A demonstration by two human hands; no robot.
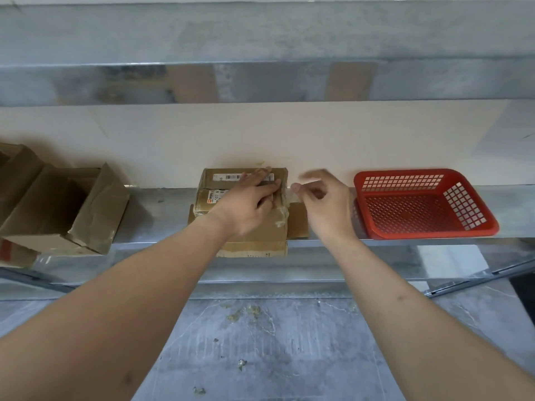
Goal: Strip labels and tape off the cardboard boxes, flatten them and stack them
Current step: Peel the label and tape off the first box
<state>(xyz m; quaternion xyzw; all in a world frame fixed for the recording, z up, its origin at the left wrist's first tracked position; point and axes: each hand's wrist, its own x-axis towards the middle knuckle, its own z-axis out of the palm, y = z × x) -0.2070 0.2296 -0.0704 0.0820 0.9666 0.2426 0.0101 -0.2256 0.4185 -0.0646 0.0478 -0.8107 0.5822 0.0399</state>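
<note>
Under our flat left hand (251,198) lies the taped box (243,209); right hand (320,195) pinches, holding something unclear. We judge stripping underway; next, peel tape toward the basket (474,227).

On the cardboard box (243,211) the white label (228,177) carries a barcode and the digit "6". A second label (216,195) shows "507 H"; the rest is too small to read.

Head view, forward-down, near shelf (173,215)
</note>
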